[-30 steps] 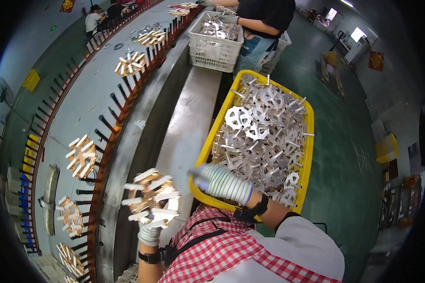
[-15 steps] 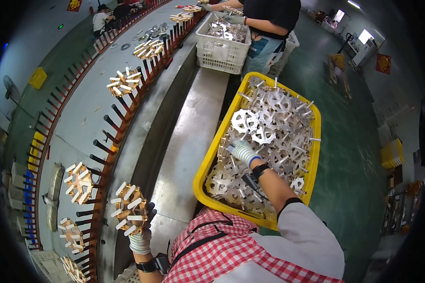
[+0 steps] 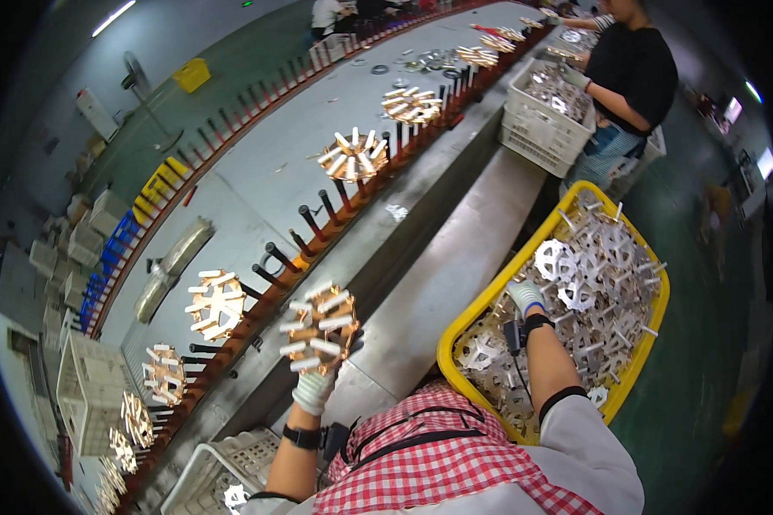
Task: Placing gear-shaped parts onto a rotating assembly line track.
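Left hand (image 3: 314,391): gripping your copper-coloured wheel (image 3: 325,328) at its near edge.
Right hand (image 3: 528,298): nearer the silver plates (image 3: 594,279), at your pile's left; grip unclear.
Silver plates: right of wheel, in yellow crate (image 3: 446,345), long axis near-left to far-right.

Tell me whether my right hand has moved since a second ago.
Yes: judged against the yellow crate, your right hand has gone forward, from over the near-left corner to the metal parts beside the left wall.

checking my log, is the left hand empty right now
No, the left hand is holding up a coppery metal disc.
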Demonstrator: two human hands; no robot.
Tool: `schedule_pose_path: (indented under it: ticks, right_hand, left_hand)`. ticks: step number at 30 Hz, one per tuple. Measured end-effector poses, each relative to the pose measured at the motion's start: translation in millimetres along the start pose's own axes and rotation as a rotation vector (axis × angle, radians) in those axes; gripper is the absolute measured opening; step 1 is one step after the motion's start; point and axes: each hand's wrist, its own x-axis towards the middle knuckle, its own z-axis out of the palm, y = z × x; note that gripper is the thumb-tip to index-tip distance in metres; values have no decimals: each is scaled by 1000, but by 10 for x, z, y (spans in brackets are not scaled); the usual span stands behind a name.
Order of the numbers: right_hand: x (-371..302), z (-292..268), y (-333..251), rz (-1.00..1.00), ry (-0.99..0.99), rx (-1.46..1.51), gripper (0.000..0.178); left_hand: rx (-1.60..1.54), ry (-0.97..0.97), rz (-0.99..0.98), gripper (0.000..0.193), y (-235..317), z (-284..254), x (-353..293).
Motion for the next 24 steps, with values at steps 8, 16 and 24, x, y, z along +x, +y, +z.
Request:
schedule_pose_path:
  ticks: [8, 16, 24]
  right_hand:
    - [-418, -366, 358, 13, 56, -20, 53]
    - [-1346, -630, 482, -428, -81, 944, 37]
    - [-2077, -792, -18, -438, -254, 1202, 28]
  left_hand:
    - [998, 294, -102, 32, -1253, -255, 1195]
    - [1135, 337, -270, 37, -2066, -575, 1351]
    - [1161, 442, -316, 32, -1840, -745, 1215]
